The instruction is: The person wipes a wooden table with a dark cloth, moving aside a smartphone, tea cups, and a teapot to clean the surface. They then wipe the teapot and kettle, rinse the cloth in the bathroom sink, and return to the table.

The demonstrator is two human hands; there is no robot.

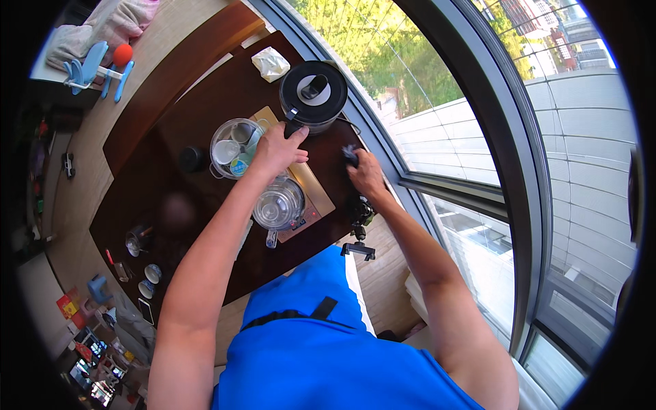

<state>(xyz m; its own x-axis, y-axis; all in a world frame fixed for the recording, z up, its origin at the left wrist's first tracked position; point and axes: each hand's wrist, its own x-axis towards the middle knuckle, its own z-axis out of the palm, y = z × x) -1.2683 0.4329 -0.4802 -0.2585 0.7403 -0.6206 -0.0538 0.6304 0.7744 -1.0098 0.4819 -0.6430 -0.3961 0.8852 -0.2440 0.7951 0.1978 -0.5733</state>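
At the handle of a black-lidded kettle [323,110] is my left hand [279,151], its fingers partly spread and its thumb near the handle; whether it grips is hard to tell. My right hand [366,171] holds a small dark object [350,155], perhaps a cloth, above the table edge by the window. Beneath my left hand lies a gold-coloured electric hot plate [319,192] with lit red marks. A glass pot [278,205] stands on its near part. Left of it, a clear round container [218,141] holds several cups.
The dark wooden table [205,110] borders the window frame [376,148]. A crumpled white packet [270,64] lies beyond the kettle. A clamp mount [359,248] juts from the near edge. Two small cups [149,281], a phone [145,310] and a round black object [191,159] are at the left.
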